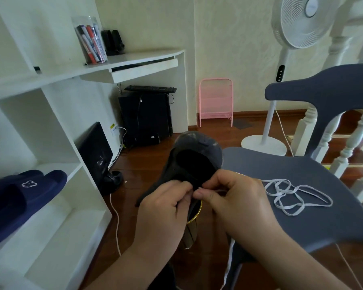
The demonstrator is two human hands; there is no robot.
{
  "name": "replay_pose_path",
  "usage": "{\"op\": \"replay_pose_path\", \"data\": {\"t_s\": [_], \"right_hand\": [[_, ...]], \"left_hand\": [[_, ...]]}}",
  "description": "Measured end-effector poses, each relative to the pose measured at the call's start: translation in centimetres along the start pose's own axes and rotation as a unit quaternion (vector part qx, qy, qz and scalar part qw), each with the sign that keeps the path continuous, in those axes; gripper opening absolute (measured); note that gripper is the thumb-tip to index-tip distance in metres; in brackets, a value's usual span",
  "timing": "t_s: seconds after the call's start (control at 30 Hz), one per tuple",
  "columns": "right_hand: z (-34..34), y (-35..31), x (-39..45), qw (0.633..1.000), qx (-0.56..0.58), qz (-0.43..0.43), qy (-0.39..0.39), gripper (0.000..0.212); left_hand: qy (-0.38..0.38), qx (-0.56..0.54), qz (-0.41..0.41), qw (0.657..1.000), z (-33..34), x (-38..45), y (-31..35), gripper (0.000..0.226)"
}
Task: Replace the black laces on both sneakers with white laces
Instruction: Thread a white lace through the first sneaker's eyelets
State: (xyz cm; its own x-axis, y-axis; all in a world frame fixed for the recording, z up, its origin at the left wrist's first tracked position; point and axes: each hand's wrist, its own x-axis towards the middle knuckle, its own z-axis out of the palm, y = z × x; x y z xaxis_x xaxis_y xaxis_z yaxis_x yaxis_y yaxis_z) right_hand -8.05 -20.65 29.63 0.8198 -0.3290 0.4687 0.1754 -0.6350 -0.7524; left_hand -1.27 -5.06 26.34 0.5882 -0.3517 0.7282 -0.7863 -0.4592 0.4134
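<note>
Dark sneaker (194, 162) was held heel-away over the wooden floor, beside the blue chair (314, 206). Left hand (166, 210) and right hand (235, 197) pinched together at its eyelets, likely threading. Flat, limp white lace (289, 195) lay coiled on the smooth seat. Lacing seemed unfinished; second sneaker unseen.

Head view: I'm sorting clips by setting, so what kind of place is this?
Most likely a home study or bedroom corner: a white desk with a computer tower beneath it, slippers on a white shelf, and a standing fan on the wooden floor.
</note>
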Motion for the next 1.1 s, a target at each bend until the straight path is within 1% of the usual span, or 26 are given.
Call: {"op": "replay_pose_path", "data": {"t_s": [0.07, 0.1, 0.13, 0.17, 0.2, 0.23, 0.3, 0.37, 0.43, 0.5, 0.57, 0.63, 0.7, 0.77, 0.8, 0.83, 0.87, 0.9, 0.93, 0.97, 1.0, 1.03, 1.07, 1.1], "right_hand": [[0.2, 0.2, -0.5, 0.999, 0.015, -0.007, -0.049, 0.036], [0.4, 0.3, -0.8, 0.997, -0.007, -0.016, -0.080, 0.048], [0.6, 0.4, -1.1, 0.993, -0.051, -0.036, -0.103, 0.058], [0.9, 0.5, -1.4, 0.986, -0.106, -0.065, -0.113, 0.063], [1.2, 0.5, -1.7, 0.978, -0.153, -0.092, -0.107, 0.064], [1.5, 0.5, -1.9, 0.973, -0.179, -0.111, -0.091, 0.060], [2.0, 0.3, -2.3, 0.972, -0.193, -0.125, -0.048, 0.046], [2.4, 0.1, -2.5, 0.973, -0.208, -0.100, -0.011, 0.033], [2.6, 0.0, -2.4, 0.973, -0.224, -0.060, 0.001, 0.027], [2.4, -0.1, -2.1, 0.966, -0.254, -0.051, 0.012, 0.027], [1.9, -0.1, -1.7, 0.956, -0.284, -0.070, 0.023, 0.034], [1.5, 0.0, -1.4, 0.948, -0.302, -0.101, 0.020, 0.039], [1.2, 0.1, -1.0, 0.946, -0.306, -0.104, 0.006, 0.041], [0.7, 0.4, -0.5, 0.958, -0.281, -0.061, 0.004, 0.043], [0.4, 0.7, -0.1, 0.966, -0.257, -0.029, 0.004, 0.041], [0.0, 1.3, 0.2, 0.974, -0.226, 0.004, 0.006, 0.038], [-0.4, 2.0, 0.6, 0.980, -0.196, 0.035, 0.011, 0.036], [-0.7, 2.8, 1.0, 0.982, -0.174, 0.066, 0.015, 0.036], [-1.0, 3.4, 1.2, 0.983, -0.158, 0.096, 0.018, 0.036], [-1.2, 4.0, 1.4, 0.982, -0.145, 0.121, 0.021, 0.037], [-1.2, 4.5, 1.5, 0.981, -0.131, 0.143, 0.024, 0.039], [-1.2, 4.9, 1.5, 0.979, -0.118, 0.165, 0.027, 0.041], [-1.1, 5.1, 1.5, 0.977, -0.103, 0.184, 0.030, 0.042], [-1.0, 5.1, 1.5, 0.976, -0.088, 0.196, 0.034, 0.043]], "left_hand": [[0.005, -0.002, -0.014, 1.000, -0.3, 0.2, -0.4, 0.014], [0.004, -0.012, -0.021, 1.000, -0.4, 0.2, -0.6, 0.017], [0.001, -0.027, -0.029, 0.999, -0.6, 0.2, -0.6, 0.018], [-0.004, -0.046, -0.039, 0.998, -0.7, 0.2, -0.6, 0.018], [-0.009, -0.064, -0.049, 0.997, -0.9, 0.1, -0.5, 0.017], [-0.011, -0.077, -0.058, 0.995, -1.0, 0.2, -0.4, 0.015], [-0.009, -0.090, -0.076, 0.993, -1.3, 0.3, -0.2, 0.012], [-0.007, -0.095, -0.086, 0.992, -1.5, 0.3, 0.3, 0.011], [-0.011, -0.103, -0.085, 0.991, -1.4, 0.2, 1.0, 0.009], [-0.011, -0.104, -0.067, 0.992, -1.3, 0.1, 1.5, 0.011], [-0.010, -0.091, -0.044, 0.995, -1.4, 0.1, 1.6, 0.013], [-0.005, -0.078, -0.030, 0.996, -1.8, 0.5, 1.2, 0.008], [-0.009, -0.064, -0.012, 0.998, -2.4, 0.9, 0.9, 0.007], [-0.041, -0.058, 0.029, 0.997, -3.0, 1.4, 0.6, 0.010], [-0.068, -0.073, 0.050, 0.994, -3.3, 1.7, 0.3, 0.010], [-0.104, -0.117, 0.051, 0.986, -3.8, 1.8, -0.1, 0.010], [-0.150, -0.202, 0.019, 0.968, -4.3, 2.0, -0.6, 0.010], [-0.206, -0.325, -0.037, 0.922, -5.0, 2.0, -0.8, 0.013], [-0.266, -0.465, -0.093, 0.839, -5.7, 2.0, -0.8, 0.014], [-0.319, -0.590, -0.129, 0.731, -6.3, 2.0, -0.8, 0.013], [-0.351, -0.680, -0.143, 0.628, -6.7, 2.0, -0.8, 0.009], [-0.366, -0.720, -0.144, 0.572, -6.8, 2.1, -0.7, 0.007], [-0.368, -0.701, -0.141, 0.594, -6.8, 2.1, -0.8, 0.010], [-0.355, -0.620, -0.135, 0.687, -6.5, 2.1, -0.8, 0.015]]}}
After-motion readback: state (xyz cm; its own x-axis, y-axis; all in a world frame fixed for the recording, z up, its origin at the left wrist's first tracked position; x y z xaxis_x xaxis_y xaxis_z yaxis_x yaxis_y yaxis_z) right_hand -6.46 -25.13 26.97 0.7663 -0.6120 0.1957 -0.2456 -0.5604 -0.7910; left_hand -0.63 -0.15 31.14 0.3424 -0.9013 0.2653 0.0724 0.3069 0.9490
